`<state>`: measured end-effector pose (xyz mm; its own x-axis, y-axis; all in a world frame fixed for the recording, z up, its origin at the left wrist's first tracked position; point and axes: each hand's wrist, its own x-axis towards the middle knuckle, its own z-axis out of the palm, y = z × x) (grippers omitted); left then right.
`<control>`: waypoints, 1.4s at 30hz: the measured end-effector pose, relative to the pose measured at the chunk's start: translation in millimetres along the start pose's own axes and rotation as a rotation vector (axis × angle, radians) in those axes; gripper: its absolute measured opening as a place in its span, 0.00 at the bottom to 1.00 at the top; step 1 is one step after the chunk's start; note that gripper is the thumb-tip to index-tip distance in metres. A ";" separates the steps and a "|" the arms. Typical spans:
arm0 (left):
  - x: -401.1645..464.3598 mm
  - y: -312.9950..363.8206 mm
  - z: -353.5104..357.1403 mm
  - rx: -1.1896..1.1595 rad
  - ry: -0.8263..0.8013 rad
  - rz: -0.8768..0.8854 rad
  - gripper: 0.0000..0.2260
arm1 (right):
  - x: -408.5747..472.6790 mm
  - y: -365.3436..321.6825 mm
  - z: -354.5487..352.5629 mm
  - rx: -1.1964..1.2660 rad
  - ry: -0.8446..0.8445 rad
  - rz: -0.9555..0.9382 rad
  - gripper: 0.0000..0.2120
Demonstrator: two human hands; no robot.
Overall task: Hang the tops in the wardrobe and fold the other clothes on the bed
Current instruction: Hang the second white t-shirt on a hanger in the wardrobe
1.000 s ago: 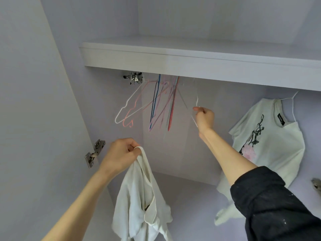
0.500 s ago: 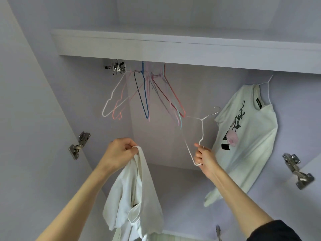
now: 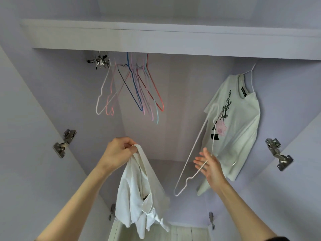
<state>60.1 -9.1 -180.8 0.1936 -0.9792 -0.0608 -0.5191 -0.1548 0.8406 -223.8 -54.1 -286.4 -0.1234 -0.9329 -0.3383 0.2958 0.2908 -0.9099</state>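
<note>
The left hand point(image 3: 119, 152) grips a white top point(image 3: 139, 193) by a strap or neck edge pinched between thumb and curled fingers; the cloth hangs straight down from the fist, below and slightly right of it, in front of the open wardrobe point(image 3: 173, 105). The right hand point(image 3: 209, 166) is spread, fingers straight and apart, with a white wire hanger point(image 3: 194, 148) lying tilted across the fingers; its lower corner dips left of and below the palm, its upper part reaches up in front of a printed white T-shirt point(image 3: 238, 122) already hanging at the right. A bunch of bare coloured hangers point(image 3: 137, 87) hangs under the shelf point(image 3: 156, 37), above the left hand and well apart from it
</note>
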 end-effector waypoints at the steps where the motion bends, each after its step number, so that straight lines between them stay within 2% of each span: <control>1: 0.3 0.8 1.6 0.007 -0.003 0.006 0.07 | 3.4 0.4 -0.6 0.033 0.084 0.002 0.14; 3: 1.6 1.0 3.4 0.028 -0.007 0.009 0.07 | 5.7 3.1 -3.8 0.010 0.226 0.016 0.19; 5: 3.0 -0.1 4.9 0.047 0.001 0.009 0.08 | 5.3 8.6 -9.6 -0.060 0.285 0.041 0.21; 7: 4.6 -2.2 8.7 0.095 0.037 0.029 0.08 | 5.0 11.3 -15.4 -0.061 0.257 0.049 0.22; 10: 6.7 -5.0 16.9 0.285 0.141 0.096 0.06 | 1.1 0.3 -14.4 -0.030 0.175 0.024 0.21; 12: 8.6 -5.7 22.6 0.294 0.186 0.114 0.05 | -4.7 -12.5 -7.3 0.030 0.112 -0.016 0.21; 15: 12.8 -9.3 31.4 0.099 0.165 0.000 0.07 | -16.8 -31.6 7.0 0.200 -0.019 -0.064 0.26; 19: 15.5 -8.0 39.7 -0.469 0.073 -0.339 0.09 | -35.7 -48.9 23.5 0.353 -0.132 -0.080 0.30; 22: 18.8 -3.2 44.6 -0.577 -0.001 -0.478 0.09 | -44.4 -56.0 31.6 0.445 -0.160 -0.088 0.30; 25: 23.1 1.6 49.7 -0.519 -0.027 -0.497 0.06 | -45.5 -59.3 36.3 0.558 -0.143 -0.096 0.30; 29: 29.2 12.3 55.3 -0.332 -0.071 -0.395 0.04 | -45.1 -58.9 37.5 0.671 -0.093 -0.092 0.29; 33: 34.1 11.5 59.6 -0.161 -0.016 -0.318 0.04 | -47.6 -60.6 35.4 0.768 -0.094 -0.087 0.30; 42: 26.2 14.7 76.1 -0.296 -0.062 -0.366 0.04 | -62.8 -69.4 38.8 0.648 0.067 -0.245 0.29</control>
<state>-5.9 -47.0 -211.0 0.2651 -0.8747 -0.4056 -0.1648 -0.4556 0.8748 -199.8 -24.0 -192.7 -0.3104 -0.9344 -0.1747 0.7552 -0.1308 -0.6423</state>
